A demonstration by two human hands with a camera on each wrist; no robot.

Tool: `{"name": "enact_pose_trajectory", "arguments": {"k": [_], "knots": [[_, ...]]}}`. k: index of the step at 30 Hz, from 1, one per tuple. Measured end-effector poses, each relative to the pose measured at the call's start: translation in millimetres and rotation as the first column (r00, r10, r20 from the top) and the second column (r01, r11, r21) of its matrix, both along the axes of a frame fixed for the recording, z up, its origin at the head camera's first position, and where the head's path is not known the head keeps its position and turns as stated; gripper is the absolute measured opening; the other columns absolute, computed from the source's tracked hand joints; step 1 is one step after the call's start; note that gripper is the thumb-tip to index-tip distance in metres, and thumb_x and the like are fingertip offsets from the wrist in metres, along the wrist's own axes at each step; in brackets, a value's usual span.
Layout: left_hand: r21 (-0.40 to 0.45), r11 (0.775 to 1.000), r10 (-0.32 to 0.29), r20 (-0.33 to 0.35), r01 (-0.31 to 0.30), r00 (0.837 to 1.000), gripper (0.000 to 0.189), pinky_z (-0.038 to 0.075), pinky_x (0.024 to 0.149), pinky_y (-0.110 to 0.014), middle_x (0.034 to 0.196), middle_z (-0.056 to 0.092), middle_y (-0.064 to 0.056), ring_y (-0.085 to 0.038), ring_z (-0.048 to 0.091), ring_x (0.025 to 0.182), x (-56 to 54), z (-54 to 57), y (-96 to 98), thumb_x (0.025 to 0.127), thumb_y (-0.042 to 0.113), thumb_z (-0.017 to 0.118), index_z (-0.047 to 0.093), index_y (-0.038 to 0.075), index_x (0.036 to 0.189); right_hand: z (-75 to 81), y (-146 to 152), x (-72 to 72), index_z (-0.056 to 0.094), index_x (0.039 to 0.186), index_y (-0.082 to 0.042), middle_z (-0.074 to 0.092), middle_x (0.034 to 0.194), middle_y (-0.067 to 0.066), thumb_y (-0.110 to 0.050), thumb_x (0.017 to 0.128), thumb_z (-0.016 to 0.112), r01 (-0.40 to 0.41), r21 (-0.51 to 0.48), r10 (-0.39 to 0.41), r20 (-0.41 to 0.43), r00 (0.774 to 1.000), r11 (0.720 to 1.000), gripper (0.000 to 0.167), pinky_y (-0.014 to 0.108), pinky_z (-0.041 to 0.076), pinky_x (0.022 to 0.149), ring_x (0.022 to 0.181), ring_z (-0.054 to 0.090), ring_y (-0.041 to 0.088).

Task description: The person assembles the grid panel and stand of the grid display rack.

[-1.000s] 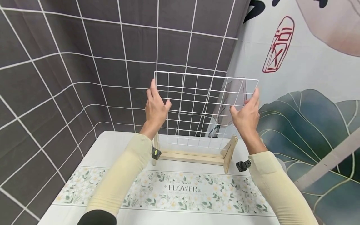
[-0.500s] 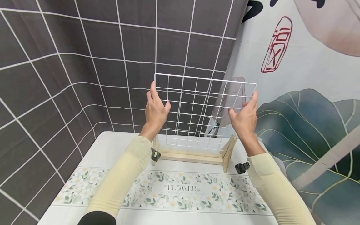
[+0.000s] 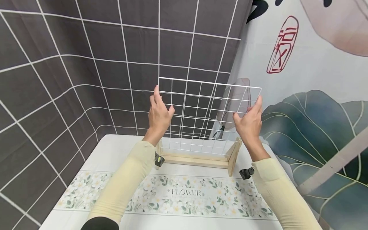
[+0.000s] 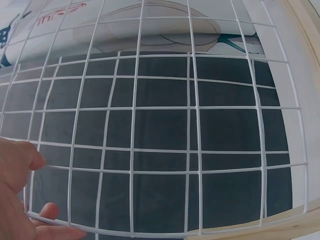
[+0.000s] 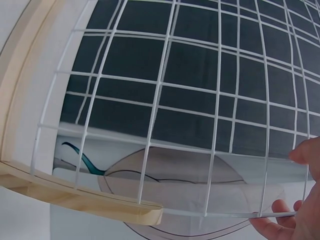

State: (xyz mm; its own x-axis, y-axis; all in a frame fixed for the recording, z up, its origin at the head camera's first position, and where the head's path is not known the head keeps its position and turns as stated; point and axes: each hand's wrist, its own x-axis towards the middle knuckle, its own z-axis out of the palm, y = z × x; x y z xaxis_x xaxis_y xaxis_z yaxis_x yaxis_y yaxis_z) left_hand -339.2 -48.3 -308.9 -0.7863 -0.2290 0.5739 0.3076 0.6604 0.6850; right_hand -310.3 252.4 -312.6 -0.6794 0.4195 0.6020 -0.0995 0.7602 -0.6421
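A white wire grid panel (image 3: 210, 82) stands almost upright between my two hands, its lower part between the end pieces of a pale wooden stand (image 3: 195, 161). My left hand (image 3: 160, 115) grips the panel's left edge, thumb toward the front and fingers along the outer wire. On the opposite edge, my right hand (image 3: 250, 123) holds the panel in the same way. The right wrist view shows the panel's side wire running along a wooden end piece (image 5: 85, 202), with the right fingertips curled at the wire's upper end. The left end piece is partly hidden by the left forearm.
The stand rests on a white table (image 3: 115, 145) with a floral strip (image 3: 187, 199) across it. Behind hangs a dark curtain with white grid lines (image 3: 100, 38). A painted cloth (image 3: 316, 127) hangs at the right, with a slanting pale pole (image 3: 330, 169) before it.
Both hands have lowered the panel slightly, and its top edge is lower between the stand's ends. The wooden stand has stayed in place.
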Motion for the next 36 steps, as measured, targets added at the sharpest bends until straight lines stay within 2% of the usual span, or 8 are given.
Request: {"name": "enact_pose_trajectory", "arguments": {"k": [6,14,22,28,36], "knots": [[-0.004,1.0,-0.004,-0.009,0.004,1.0,0.096,0.056,0.066,-0.044,0.132,0.051,-0.018,-0.034,0.063,0.08,-0.4,-7.5,-0.7,0.088,0.015,0.074,0.015,0.018,0.162,-5.4,-0.3,1.1,0.007,0.164,-0.017,0.053,0.128,0.022,-0.018,0.086,0.075,-0.004,-0.008,0.004,0.015,1.0,1.0,0.103,0.056,0.045,0.078,0.096,0.057,0.043],[-0.015,1.0,0.008,-0.016,-0.008,1.0,0.096,0.055,0.064,-0.044,0.132,0.051,-0.018,-0.034,0.065,0.089,-0.8,-15.3,-1.1,0.088,0.015,0.074,0.013,0.018,0.163,-10.0,-1.0,0.8,0.008,0.163,-0.018,0.053,0.129,0.023,-0.019,0.086,0.075,-0.007,-0.003,0.007,0.018,1.0,1.0,0.102,0.057,0.046,0.08,0.097,0.058,0.045],[-0.023,1.0,0.01,-0.036,-0.011,0.999,0.096,0.055,0.061,-0.044,0.129,0.052,-0.018,-0.034,0.063,0.079,0.0,-18.2,-0.8,0.087,0.015,0.074,0.014,0.017,0.162,-14.3,-0.4,0.8,0.008,0.163,-0.018,0.052,0.129,0.023,-0.02,0.087,0.075,-0.008,0.001,0.008,0.015,1.0,1.0,0.101,0.055,0.046,0.079,0.095,0.057,0.044],[-0.021,1.0,0.004,-0.027,-0.004,1.0,0.094,0.053,0.058,-0.042,0.13,0.051,-0.018,-0.033,0.062,0.072,-0.4,-23.4,-1.1,0.088,0.015,0.073,0.014,0.018,0.162,-19.1,0.1,0.8,0.008,0.163,-0.02,0.052,0.129,0.022,-0.019,0.086,0.076,-0.006,-0.011,0.006,0.022,1.0,1.0,0.102,0.055,0.045,0.079,0.095,0.056,0.044],[-0.012,1.0,0.012,-0.005,-0.012,1.0,0.095,0.055,0.062,-0.043,0.131,0.052,-0.017,-0.035,0.066,0.083,0.1,-29.2,-1.9,0.089,0.016,0.074,0.015,0.018,0.162,-24.8,-0.6,1.4,0.009,0.162,-0.02,0.053,0.128,0.023,-0.02,0.086,0.076,-0.01,-0.002,0.01,0.016,1.0,1.0,0.102,0.057,0.045,0.078,0.093,0.056,0.045]]}}
